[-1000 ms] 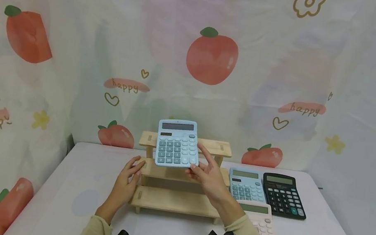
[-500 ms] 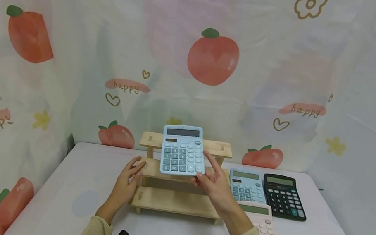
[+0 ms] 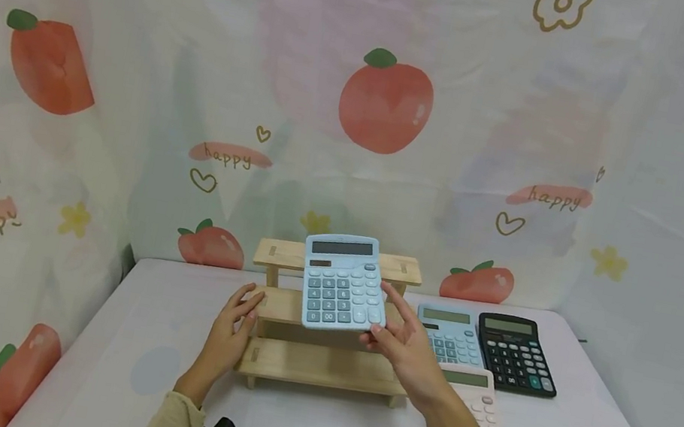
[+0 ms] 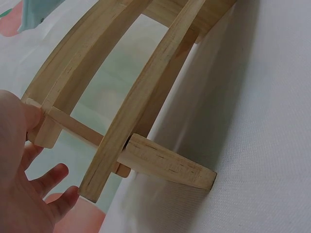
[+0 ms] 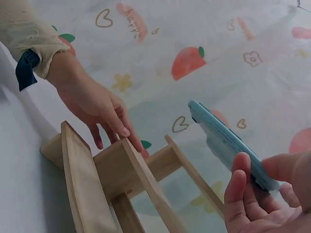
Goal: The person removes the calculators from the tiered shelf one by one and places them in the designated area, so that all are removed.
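Note:
In the head view my right hand (image 3: 413, 356) pinches a light blue calculator (image 3: 345, 284) by its lower right corner. The calculator is tilted, keys facing me, in front of the upper tiers of a three-tier wooden stand (image 3: 324, 368). The right wrist view shows the calculator (image 5: 228, 138) edge-on, apart from the stand, with the thumb on one face and fingers on the other. My left hand (image 3: 229, 335) touches the left end of the stand's middle tier, its fingers fairly straight. In the left wrist view the left hand (image 4: 19, 179) is partly cut off.
Right of the stand lie another light blue calculator (image 3: 450, 332), a black calculator (image 3: 516, 353) and a pale pink calculator (image 3: 480, 402), the last partly behind my right forearm. A fruit-printed cloth (image 3: 460, 127) hangs behind the white table (image 3: 172, 321).
My right hand has carried the blue calculator to the right and slightly lower in the head view. The left hand has stayed at the stand's left end.

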`<state>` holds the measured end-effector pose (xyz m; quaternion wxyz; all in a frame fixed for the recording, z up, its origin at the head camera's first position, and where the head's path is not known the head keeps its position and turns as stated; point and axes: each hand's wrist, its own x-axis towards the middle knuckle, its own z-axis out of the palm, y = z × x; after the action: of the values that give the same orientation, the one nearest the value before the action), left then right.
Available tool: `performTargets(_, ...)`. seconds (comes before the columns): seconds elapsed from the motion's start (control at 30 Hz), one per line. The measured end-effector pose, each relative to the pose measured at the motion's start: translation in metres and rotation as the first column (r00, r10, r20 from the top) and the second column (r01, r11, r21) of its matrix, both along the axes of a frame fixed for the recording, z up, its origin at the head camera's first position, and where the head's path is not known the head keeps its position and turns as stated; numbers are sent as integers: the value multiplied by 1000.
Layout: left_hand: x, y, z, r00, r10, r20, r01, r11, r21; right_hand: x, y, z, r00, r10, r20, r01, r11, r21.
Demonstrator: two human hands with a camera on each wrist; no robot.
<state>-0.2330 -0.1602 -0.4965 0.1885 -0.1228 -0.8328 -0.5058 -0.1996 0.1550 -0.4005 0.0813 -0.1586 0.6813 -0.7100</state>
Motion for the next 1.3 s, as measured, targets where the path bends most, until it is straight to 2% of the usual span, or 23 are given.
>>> performTargets(0.4, -1, -2, -4, 1000, 10, -28, -11, 1000, -14, 10, 18, -7, 999, -28, 20, 28, 1000, 12)
performTargets(0.7, -3, -1, -2, 999, 9, -32, -9, 1000, -9, 19, 32, -7, 999, -37, 18, 37, 999, 1)
performTargets(0.97, -3, -1, -3, 999, 8, -35, -8, 1000, -6, 25, 48, -13, 1000, 4, -8, -4, 999, -37)
performTargets(1.3, -3, 0, -3, 999, -2, -34, 2, 1000, 16, 31, 74, -22, 999, 15, -36, -15, 1000, 17)
